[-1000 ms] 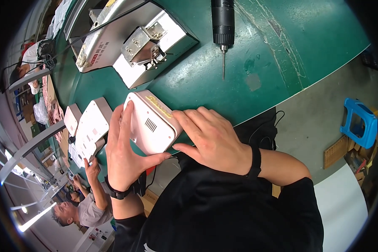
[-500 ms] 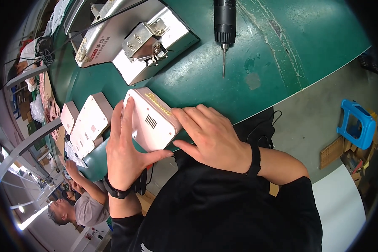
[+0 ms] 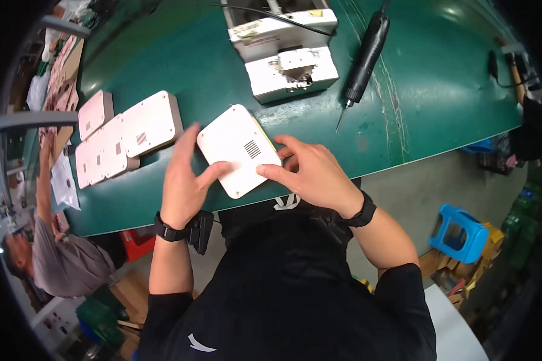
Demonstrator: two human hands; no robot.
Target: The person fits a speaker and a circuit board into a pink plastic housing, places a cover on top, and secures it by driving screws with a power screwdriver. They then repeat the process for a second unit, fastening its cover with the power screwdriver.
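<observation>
Handling a pale case (image 3: 226, 141) with 2 hands, just on the near side of the metal-cased machine (image 3: 291, 81), which serves as landmark. The case lies slotted face up over the green bench (image 3: 427, 90). The left hand (image 3: 182, 188), near and left of the machine, is widely spread, its thumb over the slotted face and its fingers by the case's left edge, with no closed grip. The right hand (image 3: 318, 173), on the machine's near side, is partly curled and appears to pinch the case's right edge between thumb and fingers. For good control, the 2 hands should probably bear on opposite edges, with light thumb pressure and the case kept clear of the bench rim. Hard to make out: the left fingertips are blurred, so their contact cannot be told; the right fingertips and the case's underside are hidden; a yellowish strip on its side shows only edge-on. The machine's far end is cut off, as is the power screwdriver (image 3: 367, 60) to its right.
</observation>
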